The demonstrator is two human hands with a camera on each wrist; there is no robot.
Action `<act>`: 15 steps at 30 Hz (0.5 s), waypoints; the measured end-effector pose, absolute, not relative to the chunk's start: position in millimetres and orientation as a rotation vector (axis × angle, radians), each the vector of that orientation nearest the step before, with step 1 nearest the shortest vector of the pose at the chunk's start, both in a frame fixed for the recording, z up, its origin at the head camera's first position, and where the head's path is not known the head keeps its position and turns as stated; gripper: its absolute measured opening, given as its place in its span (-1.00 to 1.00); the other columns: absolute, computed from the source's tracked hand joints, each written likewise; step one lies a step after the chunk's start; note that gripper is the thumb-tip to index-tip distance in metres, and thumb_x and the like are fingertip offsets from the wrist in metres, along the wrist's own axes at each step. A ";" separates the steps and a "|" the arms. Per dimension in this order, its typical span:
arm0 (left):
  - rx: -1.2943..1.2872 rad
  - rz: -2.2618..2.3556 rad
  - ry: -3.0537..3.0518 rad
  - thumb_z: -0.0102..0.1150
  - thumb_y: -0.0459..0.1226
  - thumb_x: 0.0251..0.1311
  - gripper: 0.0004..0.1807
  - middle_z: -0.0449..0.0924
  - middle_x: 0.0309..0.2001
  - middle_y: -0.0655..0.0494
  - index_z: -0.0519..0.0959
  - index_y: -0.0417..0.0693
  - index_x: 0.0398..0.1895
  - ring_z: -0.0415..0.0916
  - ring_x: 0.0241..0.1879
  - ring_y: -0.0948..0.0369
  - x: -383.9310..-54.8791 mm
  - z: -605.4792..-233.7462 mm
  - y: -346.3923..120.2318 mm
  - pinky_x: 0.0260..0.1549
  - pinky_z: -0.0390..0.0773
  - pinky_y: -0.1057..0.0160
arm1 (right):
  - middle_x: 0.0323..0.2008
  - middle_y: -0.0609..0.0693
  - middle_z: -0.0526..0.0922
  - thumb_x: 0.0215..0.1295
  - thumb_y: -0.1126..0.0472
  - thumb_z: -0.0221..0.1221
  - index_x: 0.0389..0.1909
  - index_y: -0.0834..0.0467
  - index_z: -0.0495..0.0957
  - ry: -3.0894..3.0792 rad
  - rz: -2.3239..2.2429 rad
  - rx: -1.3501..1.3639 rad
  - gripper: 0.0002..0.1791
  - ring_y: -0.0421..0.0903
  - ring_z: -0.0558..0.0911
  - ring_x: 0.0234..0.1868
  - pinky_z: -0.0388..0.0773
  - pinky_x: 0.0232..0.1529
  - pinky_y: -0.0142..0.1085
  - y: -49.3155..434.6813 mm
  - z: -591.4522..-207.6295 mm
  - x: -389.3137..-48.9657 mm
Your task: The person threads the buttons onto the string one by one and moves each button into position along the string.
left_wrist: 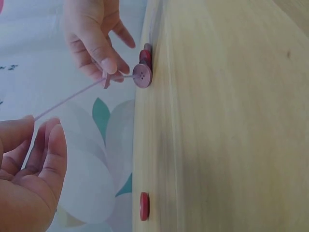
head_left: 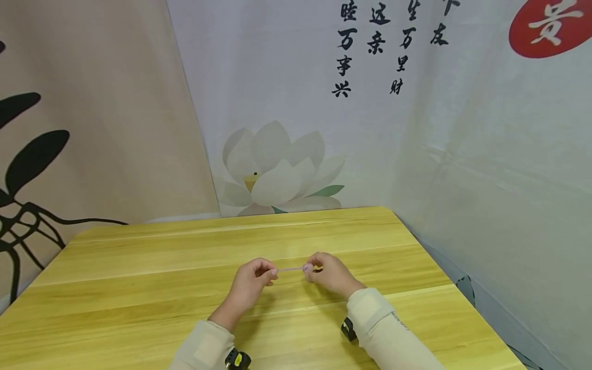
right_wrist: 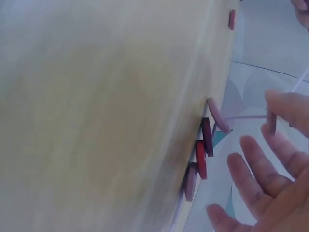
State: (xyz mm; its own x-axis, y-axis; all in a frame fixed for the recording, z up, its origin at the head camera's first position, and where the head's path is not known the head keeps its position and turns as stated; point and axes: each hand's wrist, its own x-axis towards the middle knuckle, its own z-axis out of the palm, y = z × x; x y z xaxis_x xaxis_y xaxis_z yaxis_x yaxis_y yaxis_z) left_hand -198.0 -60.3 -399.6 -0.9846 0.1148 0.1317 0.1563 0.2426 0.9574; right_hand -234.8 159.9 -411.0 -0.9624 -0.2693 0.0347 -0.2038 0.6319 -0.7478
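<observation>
My left hand [head_left: 250, 282] pinches the end of a thin mauve cord [left_wrist: 67, 99] between thumb and index finger. The cord runs taut to a mauve button [right_wrist: 271, 122], pinched on edge by the thumb and a finger of my right hand [head_left: 330, 275]. Past that button it continues to a second mauve button [left_wrist: 142, 76] with several small holes, tilted at the table top. Behind this one, in the right wrist view, follow a dark maroon button [right_wrist: 207, 137], a red button [right_wrist: 201, 159] and another mauve button [right_wrist: 191, 182] in a row.
A separate red button [left_wrist: 144, 206] rests on the wood-grain table [head_left: 139, 298], apart from the row. Cloth hangings with a flower print [head_left: 277, 174] and black lettering rise behind the table's far edge. Each forearm wears a dark wrist device [head_left: 238, 358] below a pale sleeve.
</observation>
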 end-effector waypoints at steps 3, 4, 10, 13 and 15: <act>-0.266 -1.900 -2.447 0.13 -0.41 0.30 -0.92 0.59 -0.38 0.01 0.56 -0.31 -0.28 0.57 -0.27 0.00 -197.8 -399.5 -60.6 -0.22 0.60 0.04 | -0.01 0.05 0.55 0.31 0.13 0.24 -0.15 0.10 0.59 2.792 -1.218 -0.394 -0.82 0.06 0.50 0.06 0.48 0.05 -0.03 159.9 -411.7 -236.3; -0.265 -1.898 -2.449 0.12 -0.41 0.30 -0.92 0.59 -0.38 0.01 0.56 -0.31 -0.28 0.57 -0.27 0.00 -197.8 -399.6 -60.7 -0.22 0.60 0.04 | -0.01 0.06 0.54 0.30 0.13 0.24 -0.16 0.10 0.59 2.799 -1.210 -0.390 -0.83 0.07 0.49 0.07 0.47 0.06 -0.02 159.9 -411.7 -236.7; -0.261 -1.890 -2.456 0.12 -0.41 0.30 -0.93 0.59 -0.37 0.01 0.56 -0.28 -0.28 0.57 -0.26 0.00 -197.5 -399.5 -61.2 -0.22 0.61 0.04 | 0.01 0.09 0.54 0.29 0.15 0.26 -0.19 0.09 0.61 2.817 -1.131 -0.406 -0.87 0.10 0.50 0.09 0.45 0.10 0.02 159.9 -413.3 -239.7; -0.261 -1.890 -2.452 0.13 -0.41 0.30 -0.93 0.59 -0.38 0.01 0.56 -0.28 -0.29 0.57 -0.27 0.02 -197.2 -398.7 -61.3 -0.23 0.61 0.06 | 0.02 0.10 0.55 0.27 0.17 0.28 -0.21 0.08 0.62 2.827 -1.093 -0.423 -0.88 0.12 0.51 0.09 0.47 0.09 0.02 159.9 -414.6 -240.5; -0.260 -1.890 -2.452 0.13 -0.40 0.30 -0.92 0.59 -0.38 0.01 0.56 -0.29 -0.28 0.57 -0.27 0.03 -197.0 -398.3 -61.3 -0.23 0.61 0.07 | 0.00 0.10 0.55 0.25 0.18 0.29 -0.22 0.09 0.62 2.834 -1.081 -0.429 -0.88 0.11 0.52 0.08 0.48 0.08 0.01 159.8 -414.8 -240.6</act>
State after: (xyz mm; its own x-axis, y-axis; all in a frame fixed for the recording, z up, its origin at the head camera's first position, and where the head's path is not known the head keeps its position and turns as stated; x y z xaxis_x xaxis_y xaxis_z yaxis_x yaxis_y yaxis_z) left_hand -197.0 -61.3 -398.3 -0.9854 0.1111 0.1291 0.1531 0.2459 0.9571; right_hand -240.6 159.8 -414.8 -0.9578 -0.2863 0.0263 -0.2310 0.7122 -0.6629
